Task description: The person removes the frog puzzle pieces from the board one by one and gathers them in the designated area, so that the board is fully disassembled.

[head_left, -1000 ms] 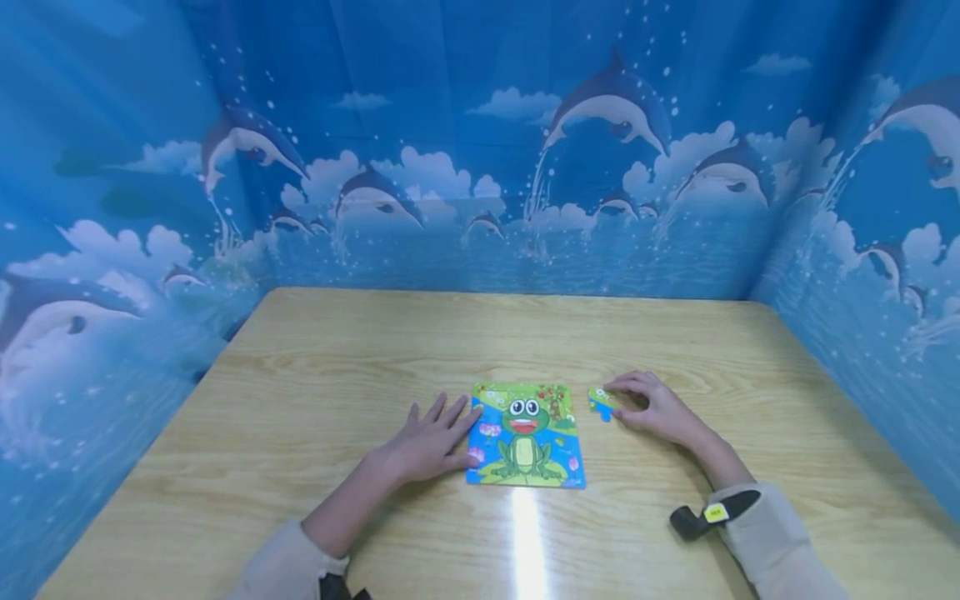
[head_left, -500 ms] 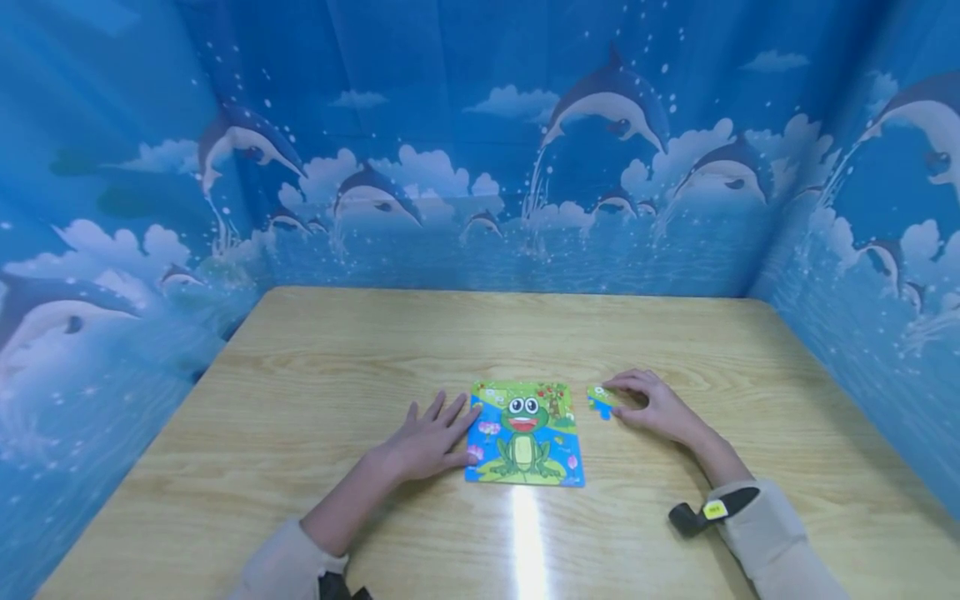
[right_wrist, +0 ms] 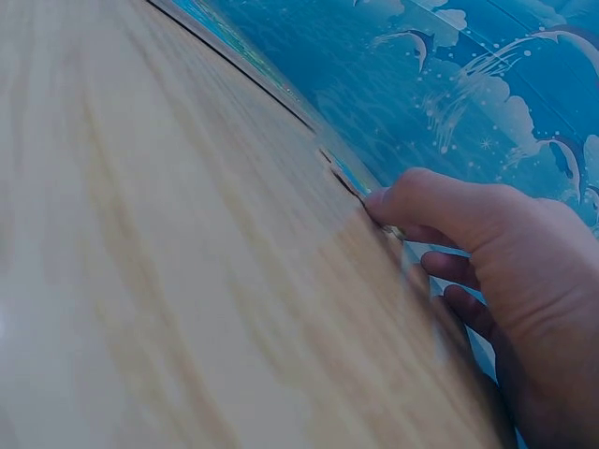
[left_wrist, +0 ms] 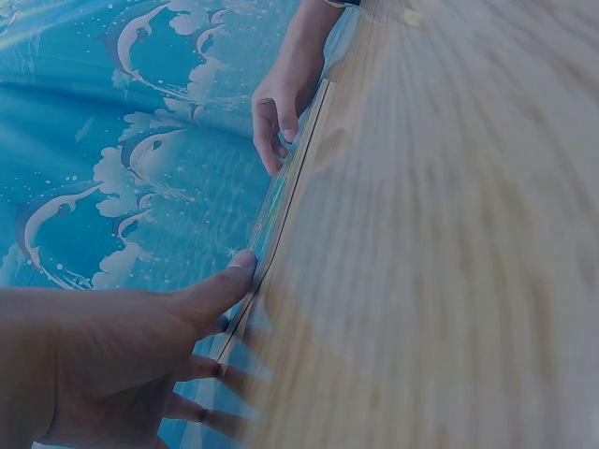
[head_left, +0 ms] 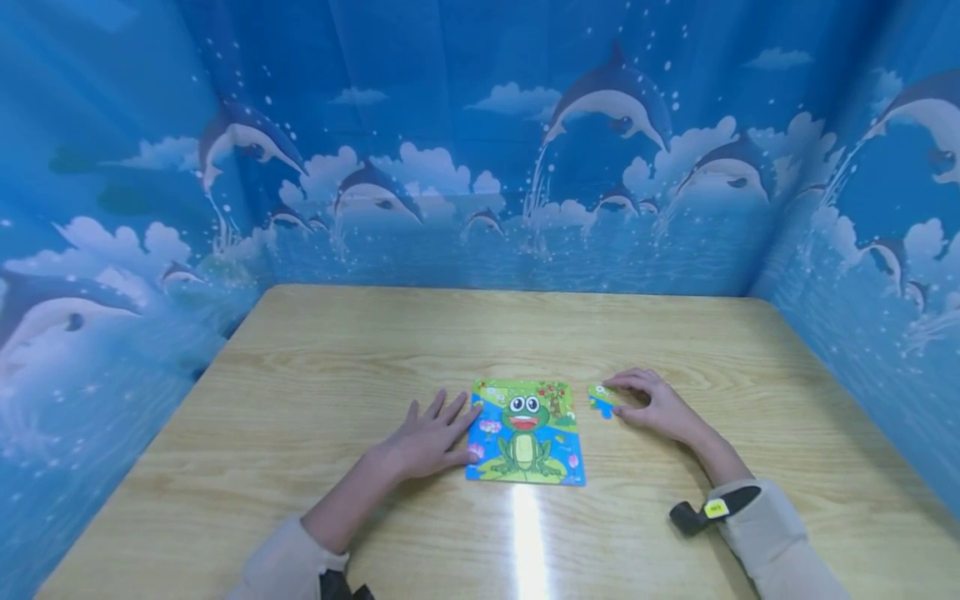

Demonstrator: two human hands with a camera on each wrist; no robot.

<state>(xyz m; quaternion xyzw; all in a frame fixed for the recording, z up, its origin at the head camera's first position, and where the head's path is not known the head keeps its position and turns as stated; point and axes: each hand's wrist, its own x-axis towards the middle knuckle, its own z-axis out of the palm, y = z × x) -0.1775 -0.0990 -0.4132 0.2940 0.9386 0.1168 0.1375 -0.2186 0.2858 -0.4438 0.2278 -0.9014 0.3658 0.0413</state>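
A square frog jigsaw puzzle (head_left: 525, 454) lies flat in the middle of the table in the head view. Along its left edge my left hand (head_left: 426, 442) rests with fingers spread, thumb and fingertips touching the border. Just right of the puzzle, a small green and blue puzzle piece (head_left: 600, 398) lies apart from it, close to the table. My right hand (head_left: 660, 410) pinches that piece at its right side between thumb and fingers. In the right wrist view the thumb presses the edge of the piece (right_wrist: 346, 178); the left wrist view shows the puzzle nearly edge-on.
The light wood-grain table (head_left: 360, 342) extends around both hands. A blue curtain (head_left: 450, 217) printed with dolphins hangs along its back and sides. A bright strip of reflected light (head_left: 528, 542) falls in front of the puzzle.
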